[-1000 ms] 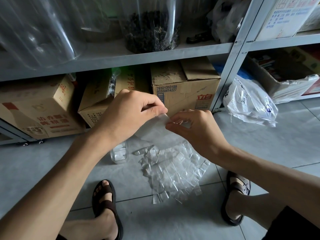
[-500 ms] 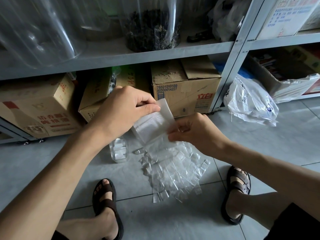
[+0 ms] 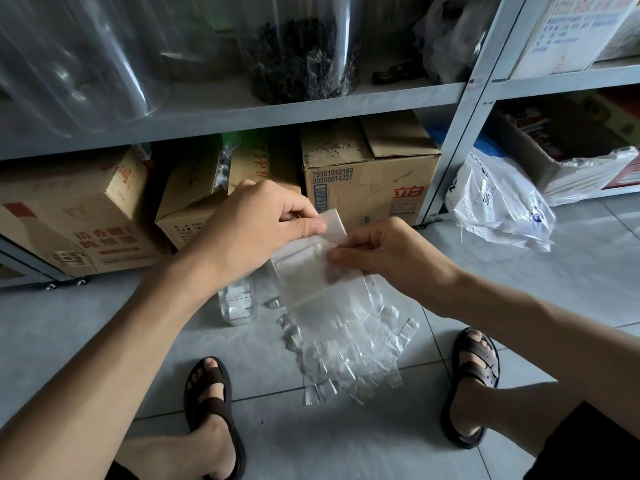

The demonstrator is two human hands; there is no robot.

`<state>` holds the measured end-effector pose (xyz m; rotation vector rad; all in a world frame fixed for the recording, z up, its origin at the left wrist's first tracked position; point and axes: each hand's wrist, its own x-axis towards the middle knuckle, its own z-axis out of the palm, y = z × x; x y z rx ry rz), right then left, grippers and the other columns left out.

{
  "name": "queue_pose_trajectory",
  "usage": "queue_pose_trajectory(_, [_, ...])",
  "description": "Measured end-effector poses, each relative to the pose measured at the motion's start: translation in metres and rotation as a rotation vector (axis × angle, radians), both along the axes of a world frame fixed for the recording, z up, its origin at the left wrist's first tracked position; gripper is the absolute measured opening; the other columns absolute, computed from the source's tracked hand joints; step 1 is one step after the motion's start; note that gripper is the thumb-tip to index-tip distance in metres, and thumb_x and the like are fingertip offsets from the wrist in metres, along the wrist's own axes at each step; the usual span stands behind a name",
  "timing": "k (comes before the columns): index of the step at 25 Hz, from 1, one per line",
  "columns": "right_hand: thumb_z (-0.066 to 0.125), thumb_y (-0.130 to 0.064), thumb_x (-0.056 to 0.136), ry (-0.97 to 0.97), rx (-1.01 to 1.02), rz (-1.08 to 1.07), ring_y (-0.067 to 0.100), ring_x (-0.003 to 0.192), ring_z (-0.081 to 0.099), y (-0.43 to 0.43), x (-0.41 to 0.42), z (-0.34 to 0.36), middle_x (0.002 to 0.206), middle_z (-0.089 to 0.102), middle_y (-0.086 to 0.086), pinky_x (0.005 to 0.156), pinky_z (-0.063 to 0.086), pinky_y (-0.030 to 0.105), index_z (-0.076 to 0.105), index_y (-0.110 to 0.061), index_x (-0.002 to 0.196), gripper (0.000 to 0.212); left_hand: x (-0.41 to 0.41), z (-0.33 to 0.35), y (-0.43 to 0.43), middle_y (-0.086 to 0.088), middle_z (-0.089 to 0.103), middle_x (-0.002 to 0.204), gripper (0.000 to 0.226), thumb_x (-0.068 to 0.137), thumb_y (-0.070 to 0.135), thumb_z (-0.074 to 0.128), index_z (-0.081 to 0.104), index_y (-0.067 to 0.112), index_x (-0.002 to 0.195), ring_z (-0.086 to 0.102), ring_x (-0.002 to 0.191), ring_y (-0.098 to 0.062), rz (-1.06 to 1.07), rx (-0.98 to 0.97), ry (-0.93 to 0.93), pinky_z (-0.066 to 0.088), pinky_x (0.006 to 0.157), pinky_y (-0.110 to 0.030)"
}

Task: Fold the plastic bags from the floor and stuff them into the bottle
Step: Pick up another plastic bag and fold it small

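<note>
One bag [image 3: 313, 268], two hands pinching, one bottle [image 3: 237, 304]

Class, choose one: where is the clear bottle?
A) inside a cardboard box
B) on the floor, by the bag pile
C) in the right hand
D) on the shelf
B: the bottle stands on the floor beside the pile of bags, just below the left hand.

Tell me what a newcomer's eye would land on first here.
At the centre, the left hand and right hand each pinch the top of a clear plastic bag, held up in front of the cardboard boxes. Below it, a heap of clear bags lies on the grey floor. A small clear bottle sits just left of the heap, partly behind the left forearm.
</note>
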<state>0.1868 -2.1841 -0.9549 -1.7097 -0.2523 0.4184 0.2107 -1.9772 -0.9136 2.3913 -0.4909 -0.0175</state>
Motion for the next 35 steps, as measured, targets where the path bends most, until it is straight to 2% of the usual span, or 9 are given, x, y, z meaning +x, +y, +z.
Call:
queue_pose_trajectory(4, [0.069, -0.007, 0.089, 0.099, 0.067, -0.11, 0.018, 0.069, 0.072, -0.001, 0.002, 0.005, 0.086, 0.071, 0.023, 0.074, 0.06, 0.027, 0.072, 0.009, 0.095, 0.018, 0.001, 0.002, 0.006, -0.002, 0.072, 0.062, 0.011, 0.081, 0.038, 0.078, 0.078, 0.028, 0.077, 0.051, 0.058, -0.008, 0.051, -0.072, 0.1, 0.045, 0.062, -0.024])
queue_pose_trajectory(9, [0.069, -0.008, 0.087, 0.12, 0.106, -0.136, 0.018, 0.069, 0.072, -0.005, 0.004, 0.012, 0.082, 0.064, 0.024, 0.07, 0.059, 0.026, 0.073, -0.005, 0.075, 0.013, 0.0, 0.007, 0.005, 0.0, 0.077, 0.072, 0.003, 0.08, 0.018, 0.078, 0.078, 0.016, 0.082, 0.072, 0.066, -0.016, 0.135, -0.328, 0.263, 0.058, 0.069, -0.025])
queue_pose_trajectory(12, [0.068, -0.009, 0.088, 0.153, 0.173, -0.15, 0.019, 0.072, 0.073, -0.009, 0.007, 0.012, 0.084, 0.064, 0.024, 0.071, 0.059, 0.027, 0.071, 0.001, 0.078, 0.014, -0.001, 0.01, 0.003, -0.009, 0.077, 0.083, 0.026, 0.072, 0.024, 0.076, 0.076, 0.009, 0.093, 0.071, 0.068, -0.018, 0.201, -0.621, 0.457, 0.059, 0.06, -0.024])
queue_pose_trajectory(14, [0.068, -0.013, 0.087, 0.177, 0.215, -0.176, 0.017, 0.072, 0.072, -0.012, 0.009, 0.012, 0.082, 0.065, 0.02, 0.072, 0.059, 0.028, 0.068, 0.01, 0.088, 0.024, -0.004, 0.009, 0.0, -0.013, 0.077, 0.089, 0.034, 0.068, 0.027, 0.076, 0.075, 0.008, 0.097, 0.073, 0.072, -0.021, 0.214, -0.711, 0.59, 0.062, 0.062, -0.027])
queue_pose_trajectory(20, [0.07, -0.022, 0.079, 0.194, 0.296, -0.301, 0.015, 0.066, 0.068, -0.014, 0.011, 0.013, 0.074, 0.067, 0.008, 0.067, 0.059, 0.027, 0.062, 0.017, 0.103, 0.046, -0.01, -0.001, -0.01, -0.019, 0.076, 0.095, 0.045, 0.061, 0.022, 0.08, 0.075, -0.001, 0.1, 0.073, 0.092, -0.035, 0.208, -0.548, 0.66, 0.06, 0.081, -0.044])
queue_pose_trajectory(23, [0.068, -0.018, 0.085, 0.196, 0.263, -0.279, 0.017, 0.074, 0.072, -0.014, 0.011, 0.015, 0.082, 0.073, 0.009, 0.071, 0.059, 0.028, 0.068, 0.006, 0.091, 0.025, -0.008, -0.003, -0.01, -0.019, 0.076, 0.094, 0.031, 0.071, 0.014, 0.079, 0.075, -0.001, 0.098, 0.074, 0.088, -0.033, 0.236, -0.551, 0.632, 0.062, 0.079, -0.042])
queue_pose_trajectory(27, [0.07, -0.012, 0.086, 0.136, 0.095, -0.163, 0.019, 0.083, 0.074, -0.018, 0.01, 0.022, 0.095, 0.077, 0.009, 0.07, 0.057, 0.024, 0.076, -0.005, 0.098, 0.016, -0.006, -0.003, -0.007, -0.018, 0.077, 0.09, 0.017, 0.076, 0.009, 0.078, 0.077, 0.002, 0.092, 0.073, 0.075, -0.024, 0.28, -0.569, 0.601, 0.062, 0.069, -0.034])
queue_pose_trajectory(31, [0.069, -0.006, 0.087, 0.116, 0.038, -0.146, 0.013, 0.068, 0.07, -0.022, 0.011, 0.025, 0.082, 0.075, 0.007, 0.063, 0.056, 0.021, 0.076, -0.005, 0.091, 0.008, -0.007, -0.002, -0.007, -0.016, 0.077, 0.087, 0.014, 0.074, 0.012, 0.079, 0.077, 0.007, 0.087, 0.074, 0.073, -0.022, 0.289, -0.569, 0.59, 0.062, 0.067, -0.031])
queue_pose_trajectory(35, [0.068, -0.002, 0.087, 0.112, 0.044, -0.14, 0.013, 0.066, 0.068, -0.025, 0.013, 0.026, 0.079, 0.073, 0.009, 0.062, 0.056, 0.021, 0.075, -0.003, 0.089, 0.008, -0.008, 0.001, -0.006, -0.015, 0.077, 0.087, 0.027, 0.062, 0.02, 0.079, 0.077, 0.009, 0.086, 0.074, 0.07, -0.02, 0.297, -0.598, 0.604, 0.062, 0.065, -0.03])
